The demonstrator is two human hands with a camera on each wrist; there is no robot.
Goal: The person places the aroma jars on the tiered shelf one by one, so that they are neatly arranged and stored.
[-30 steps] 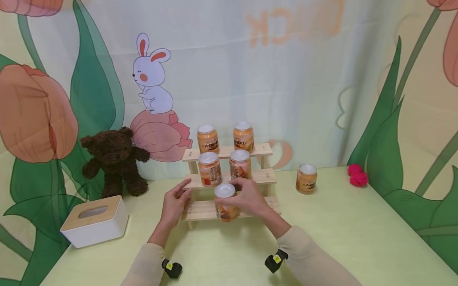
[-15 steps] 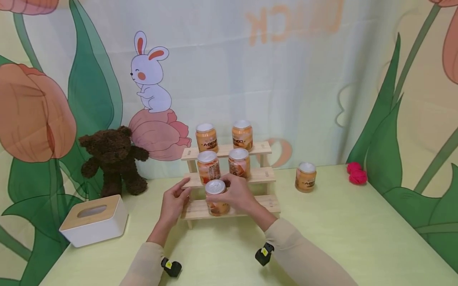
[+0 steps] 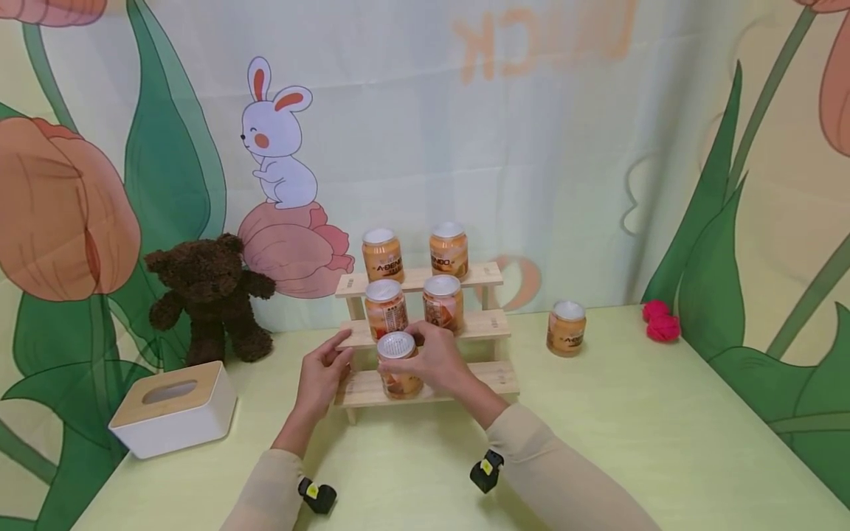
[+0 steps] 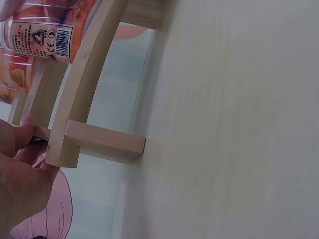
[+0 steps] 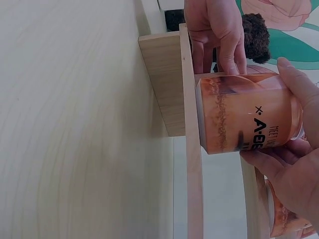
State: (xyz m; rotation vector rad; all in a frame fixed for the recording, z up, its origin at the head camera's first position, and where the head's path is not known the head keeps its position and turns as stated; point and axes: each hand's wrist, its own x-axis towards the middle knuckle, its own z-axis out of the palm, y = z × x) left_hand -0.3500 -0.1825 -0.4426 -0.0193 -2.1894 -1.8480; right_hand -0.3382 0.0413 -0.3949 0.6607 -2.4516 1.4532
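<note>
Shifted since a second ago: the right hand (image 3: 434,361) has carried its jar (image 3: 397,365) leftward along the lowest step of the wooden stepped shelf (image 3: 491,376) and set it down there, upright, silver lid up. Right hand: fingers and thumb curled round the jar's side, gripping it; the right wrist view shows the orange label between thumb and fingers and the jar's base against the step. Left hand (image 3: 322,372): fingers relaxed, fingertips touching the shelf's left end at the middle step, holding nothing. Middle step: two jars (image 3: 387,308), side by side just behind the held one. Top step: two more jars (image 3: 383,254). Bench (image 3: 631,413), pale yellow-green: one lone jar (image 3: 567,329) right of the shelf, well apart from it; two red pompoms (image 3: 660,322) further right; white tissue box (image 3: 174,408) with wooden top at left; brown teddy bear (image 3: 211,295) behind it.
</note>
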